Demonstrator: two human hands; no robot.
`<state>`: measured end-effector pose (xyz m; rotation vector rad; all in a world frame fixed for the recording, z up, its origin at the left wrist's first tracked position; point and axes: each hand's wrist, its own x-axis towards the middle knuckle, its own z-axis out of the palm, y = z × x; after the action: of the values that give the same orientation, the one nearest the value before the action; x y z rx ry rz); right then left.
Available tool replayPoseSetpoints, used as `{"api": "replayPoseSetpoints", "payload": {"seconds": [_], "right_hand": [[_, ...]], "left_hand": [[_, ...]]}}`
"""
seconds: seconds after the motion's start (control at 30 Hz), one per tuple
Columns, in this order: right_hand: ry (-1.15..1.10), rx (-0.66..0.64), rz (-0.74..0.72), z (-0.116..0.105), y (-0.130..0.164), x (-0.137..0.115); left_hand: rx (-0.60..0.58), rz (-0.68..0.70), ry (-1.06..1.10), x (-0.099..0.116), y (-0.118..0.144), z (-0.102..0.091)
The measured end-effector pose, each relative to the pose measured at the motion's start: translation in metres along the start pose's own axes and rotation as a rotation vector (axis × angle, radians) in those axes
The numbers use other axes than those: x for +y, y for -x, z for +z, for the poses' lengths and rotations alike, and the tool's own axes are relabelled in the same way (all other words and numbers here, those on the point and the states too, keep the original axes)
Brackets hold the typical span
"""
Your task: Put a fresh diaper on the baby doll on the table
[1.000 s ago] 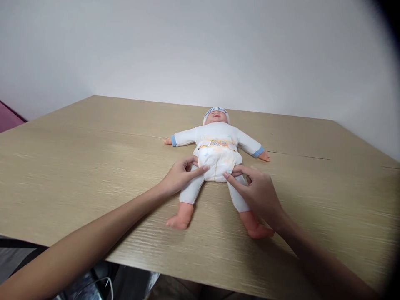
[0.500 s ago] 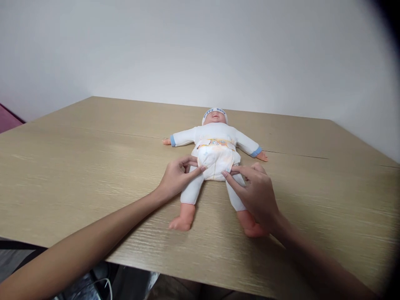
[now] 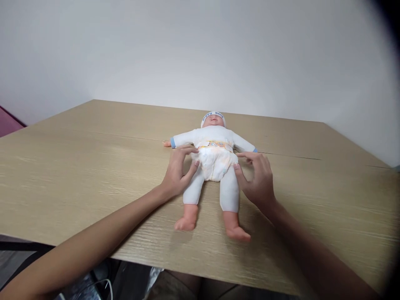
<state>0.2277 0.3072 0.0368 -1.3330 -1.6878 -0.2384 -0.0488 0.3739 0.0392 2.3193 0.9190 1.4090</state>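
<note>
A baby doll [image 3: 215, 134] lies on its back on the wooden table, head toward the wall and feet toward me. It wears white clothes with blue cuffs and a white cap with blue lettering. Around its hips is a white diaper [image 3: 215, 164] with a patterned orange waistband. My left hand [image 3: 181, 171] is at the diaper's left side, thumb and fingers apart, fingertips at its edge. On the other side, my right hand [image 3: 256, 177] has its fingers spread, with the thumb beside the diaper's right leg edge. Neither hand visibly grips anything.
The wooden table [image 3: 93, 166] has a seam running across it behind the doll's arms. A pale wall [image 3: 187, 54] stands behind. Something pink [image 3: 9, 123] shows at far left. Below the front edge are dark items and a white cable [image 3: 109, 285].
Both hands have let go of the diaper's leg edges and moved outward and slightly up, fingers opening. The doll's leg on the right has shifted inward.
</note>
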Motion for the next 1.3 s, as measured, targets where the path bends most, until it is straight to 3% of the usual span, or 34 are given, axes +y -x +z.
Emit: {"api": "replayPoseSetpoints", "payload": {"seconds": [0.2, 0.4, 0.63, 0.87, 0.97, 1.07, 1.2, 1.3], "right_hand": [[-0.155, -0.207, -0.102, 0.012, -0.002, 0.019], [-0.198, -0.314, -0.125, 0.021, -0.007, 0.025], [-0.186, -0.312, -0.300, 0.034, -0.026, 0.041], [-0.092, -0.229, -0.296, 0.031, -0.024, 0.057], [-0.004, -0.132, -0.154, 0.033, -0.024, 0.075], [0.121, -0.132, -0.019, 0.037, -0.025, 0.098], [0.203, -0.179, 0.086, 0.043, -0.023, 0.122], [0.256, -0.204, 0.091, 0.047, -0.022, 0.126]], "left_hand": [[-0.195, 0.147, 0.094, -0.026, -0.021, 0.010], [-0.269, 0.165, 0.092, -0.035, -0.023, 0.015], [-0.309, 0.171, 0.071, -0.042, -0.023, 0.016], [-0.302, 0.249, 0.063, -0.056, -0.034, 0.012], [-0.196, 0.183, -0.037, -0.070, -0.041, 0.006], [-0.077, 0.046, -0.204, -0.091, -0.046, 0.000], [-0.114, -0.121, -0.363, -0.116, -0.048, -0.003], [-0.169, -0.186, -0.474, -0.117, -0.048, 0.000]]}}
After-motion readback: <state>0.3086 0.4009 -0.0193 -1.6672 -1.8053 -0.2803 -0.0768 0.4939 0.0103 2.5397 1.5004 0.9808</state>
